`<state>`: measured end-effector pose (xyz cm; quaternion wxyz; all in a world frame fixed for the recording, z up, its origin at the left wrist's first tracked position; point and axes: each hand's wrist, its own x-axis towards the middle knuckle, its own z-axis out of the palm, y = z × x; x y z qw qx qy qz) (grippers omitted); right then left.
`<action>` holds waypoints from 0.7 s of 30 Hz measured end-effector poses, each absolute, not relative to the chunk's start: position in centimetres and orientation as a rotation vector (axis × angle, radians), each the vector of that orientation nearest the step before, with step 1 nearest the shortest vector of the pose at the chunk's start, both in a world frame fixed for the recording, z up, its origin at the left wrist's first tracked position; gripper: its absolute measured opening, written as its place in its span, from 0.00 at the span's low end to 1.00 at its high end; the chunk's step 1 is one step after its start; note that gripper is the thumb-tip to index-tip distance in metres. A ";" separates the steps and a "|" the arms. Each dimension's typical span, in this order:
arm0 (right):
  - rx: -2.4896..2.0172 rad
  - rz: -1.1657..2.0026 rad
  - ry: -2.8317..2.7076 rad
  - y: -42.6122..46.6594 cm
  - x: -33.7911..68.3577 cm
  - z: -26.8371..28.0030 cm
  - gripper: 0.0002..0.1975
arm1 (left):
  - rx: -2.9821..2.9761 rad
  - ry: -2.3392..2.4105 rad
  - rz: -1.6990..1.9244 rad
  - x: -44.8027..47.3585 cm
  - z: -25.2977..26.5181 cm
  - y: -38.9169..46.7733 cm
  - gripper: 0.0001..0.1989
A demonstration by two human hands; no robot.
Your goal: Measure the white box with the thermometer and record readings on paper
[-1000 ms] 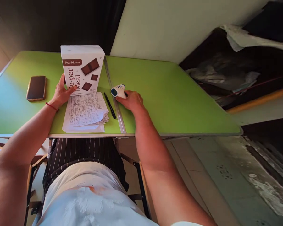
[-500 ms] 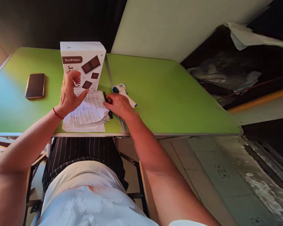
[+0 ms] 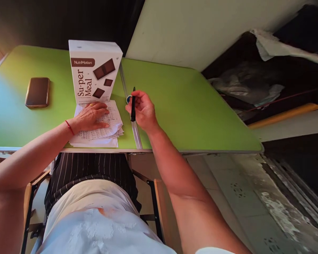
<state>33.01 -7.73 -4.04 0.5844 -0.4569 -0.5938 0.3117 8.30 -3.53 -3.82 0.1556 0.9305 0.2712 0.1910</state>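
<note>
Flat on a stack of handwritten paper sheets (image 3: 112, 118) lies my left hand (image 3: 94, 117), its fingers stretched out. My right hand (image 3: 144, 111) is closed on a black pen (image 3: 133, 106), held nearly upright above the table to the right of the papers. Behind the sheets stands a white NutriMotion box (image 3: 95, 72) with brown bars printed on its front. A thermometer gun (image 3: 128, 99) is almost wholly hidden behind my right hand; only a bit of its blue-rimmed end shows.
A phone (image 3: 37, 92) lies on the left of the green folding table (image 3: 190, 113). A metal seam (image 3: 136, 135) runs across the table. A wall and dark shelf with plastic bags (image 3: 246, 84) stand to the right.
My left hand has come down from in front of the box onto the papers. My right hand has picked up the pen from beside the sheets and raised it, moving right.
</note>
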 end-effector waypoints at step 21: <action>-1.314 0.649 -1.547 -9.7 30.8 -6.5 0.06 | 2.740 0.952 0.275 9.0 -2.1 -5.3 0.42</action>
